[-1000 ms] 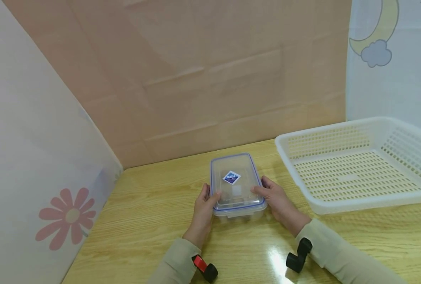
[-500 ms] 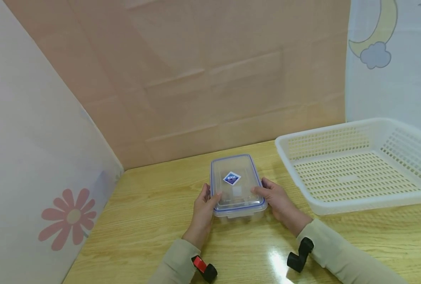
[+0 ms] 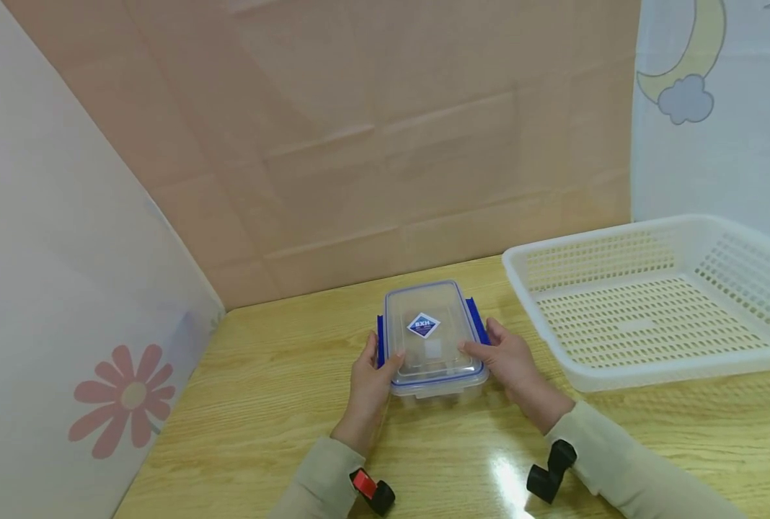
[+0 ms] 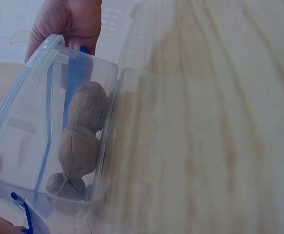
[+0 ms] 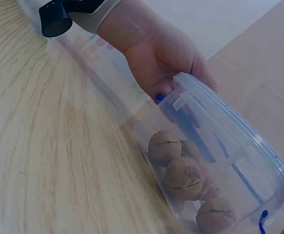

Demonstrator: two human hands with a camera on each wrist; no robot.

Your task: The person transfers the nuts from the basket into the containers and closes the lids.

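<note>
Walnuts (image 5: 183, 176) fill a clear plastic box (image 3: 432, 339) with a blue-rimmed lid and a diamond sticker, standing on the wooden worktop (image 3: 281, 404) beside a white basket (image 3: 651, 310). Blue side clasps (both flipped outward) flank it. The left hand (image 3: 368, 382) and right hand (image 3: 511, 364) each keep a curled grip on a long side, thumbs on the lid.

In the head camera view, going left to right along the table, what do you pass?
Flower decal → left hand → clear box → right hand → white basket
</note>
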